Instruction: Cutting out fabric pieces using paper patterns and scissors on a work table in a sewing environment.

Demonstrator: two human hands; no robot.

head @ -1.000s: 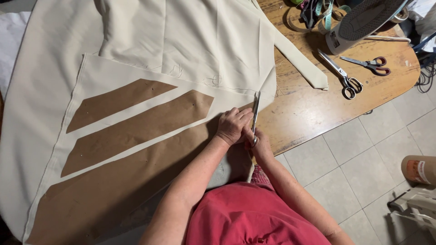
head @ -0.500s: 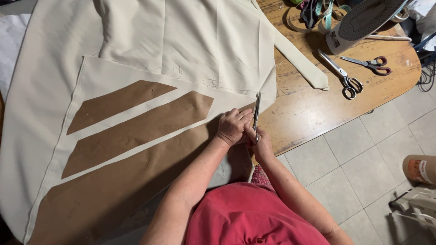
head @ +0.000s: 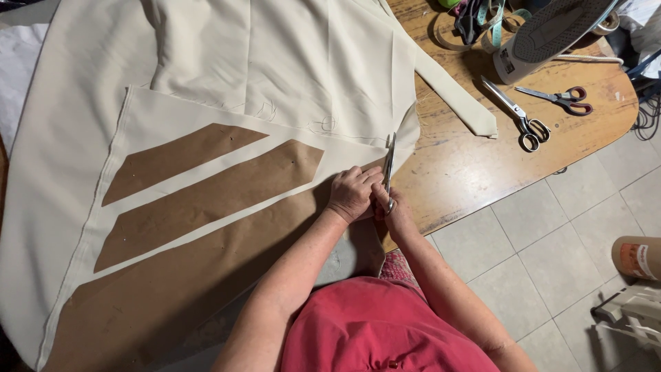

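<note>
A brown cardboard roll (head: 637, 257) with a reddish label lies on the floor tiles, far right.

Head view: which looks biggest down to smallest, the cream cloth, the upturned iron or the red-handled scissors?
1. Cream cloth, by far.
2. Upturned iron, partly cut off.
3. Red-handled scissors.

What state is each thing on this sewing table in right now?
Cream fabric: spread flat, partly cut.
Brown paper pattern pieces: lying flat on the fabric.
Scissors in right hand: blades at the fabric edge.
Left hand: pressing the fabric down.
Steel scissors: lying idle, shut.
Red-handled scissors: lying idle, shut.
Iron: standing on its heel.
</note>
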